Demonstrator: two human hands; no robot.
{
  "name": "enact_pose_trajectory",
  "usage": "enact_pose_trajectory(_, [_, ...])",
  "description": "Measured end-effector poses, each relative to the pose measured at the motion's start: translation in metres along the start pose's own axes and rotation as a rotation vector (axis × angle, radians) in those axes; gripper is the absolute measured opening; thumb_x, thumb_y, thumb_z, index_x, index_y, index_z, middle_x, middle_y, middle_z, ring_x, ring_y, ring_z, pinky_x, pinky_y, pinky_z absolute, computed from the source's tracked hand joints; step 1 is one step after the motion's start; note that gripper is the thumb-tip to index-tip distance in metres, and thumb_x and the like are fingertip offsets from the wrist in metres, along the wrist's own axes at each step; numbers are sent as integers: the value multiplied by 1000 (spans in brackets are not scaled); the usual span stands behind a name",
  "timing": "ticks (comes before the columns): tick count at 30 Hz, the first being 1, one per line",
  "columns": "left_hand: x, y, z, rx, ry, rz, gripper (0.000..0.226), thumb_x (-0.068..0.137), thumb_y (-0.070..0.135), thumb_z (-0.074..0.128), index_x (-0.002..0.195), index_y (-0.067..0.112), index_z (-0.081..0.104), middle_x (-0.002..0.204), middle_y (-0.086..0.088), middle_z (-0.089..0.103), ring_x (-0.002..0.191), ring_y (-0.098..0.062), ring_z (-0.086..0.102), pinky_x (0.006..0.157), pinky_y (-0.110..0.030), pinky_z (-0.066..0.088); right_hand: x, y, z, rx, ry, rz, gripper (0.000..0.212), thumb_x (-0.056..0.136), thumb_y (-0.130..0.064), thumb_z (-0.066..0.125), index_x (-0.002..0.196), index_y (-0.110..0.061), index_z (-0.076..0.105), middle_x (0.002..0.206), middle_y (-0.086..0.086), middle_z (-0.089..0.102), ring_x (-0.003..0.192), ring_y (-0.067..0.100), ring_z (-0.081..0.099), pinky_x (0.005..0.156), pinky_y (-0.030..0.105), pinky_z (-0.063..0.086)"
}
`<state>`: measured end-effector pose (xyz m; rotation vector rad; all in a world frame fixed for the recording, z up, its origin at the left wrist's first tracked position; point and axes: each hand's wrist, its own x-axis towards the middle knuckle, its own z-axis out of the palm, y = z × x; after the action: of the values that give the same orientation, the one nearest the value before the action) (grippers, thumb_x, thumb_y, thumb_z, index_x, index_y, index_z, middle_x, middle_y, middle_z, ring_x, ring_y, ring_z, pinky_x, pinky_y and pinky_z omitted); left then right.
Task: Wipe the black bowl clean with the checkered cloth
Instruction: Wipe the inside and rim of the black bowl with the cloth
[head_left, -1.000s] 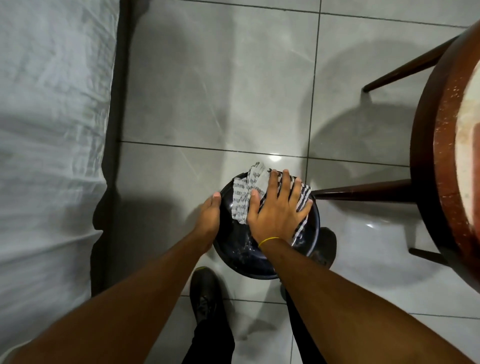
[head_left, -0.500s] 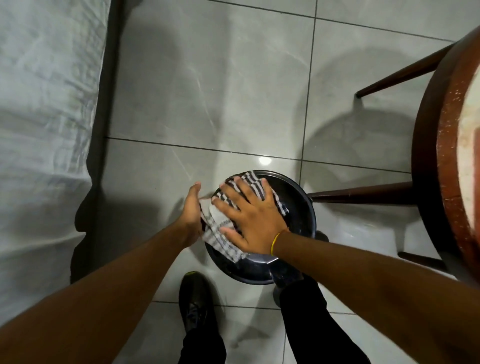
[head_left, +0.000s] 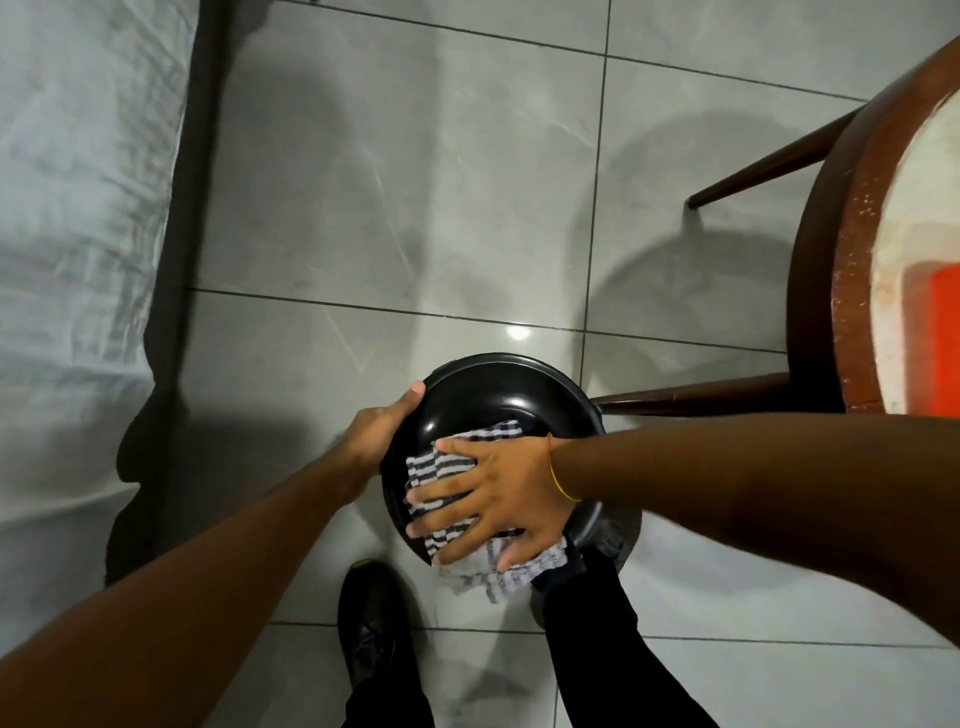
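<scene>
The black bowl (head_left: 483, 395) is held in the air above the tiled floor, its inside facing up. My left hand (head_left: 382, 428) grips its left rim, thumb over the edge. My right hand (head_left: 485, 493) lies flat inside the bowl, fingers spread toward the left, pressing the black-and-white checkered cloth (head_left: 441, 470) against the near inner wall. One end of the cloth hangs over the near rim. A yellow band circles my right wrist.
A dark wooden chair (head_left: 821, 291) with a pale seat stands at the right, one leg reaching close behind the bowl. A bed with a white sheet (head_left: 67, 249) fills the left. My black shoes (head_left: 371, 634) stand on the grey tiles below.
My right hand has swept the cloth from the bowl's left side round to its near side, the wrist turning so the fingers point left. My left hand has slid further up the left rim.
</scene>
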<state>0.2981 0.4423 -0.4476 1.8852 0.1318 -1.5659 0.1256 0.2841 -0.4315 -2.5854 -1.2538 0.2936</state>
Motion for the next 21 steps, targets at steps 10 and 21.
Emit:
enact_pose_trajectory(10, [5,-5,16,-107,185,35,72,72,85,70,83,16,88,82,-12,86,77,-29,84,76,-39,66,15,-16,11,57,180,436,67,103,-70,47,162,-38,52,177,0,40,172,30,15,133,70,4])
enact_pose_trajectory(21, [-5,0,14,-348,2,1,70,74,69,81,111,11,86,111,-17,85,104,-32,82,88,-42,64,41,-27,11,107,434,1234,75,101,-77,43,168,-44,38,181,-1,30,169,34,21,129,73,11])
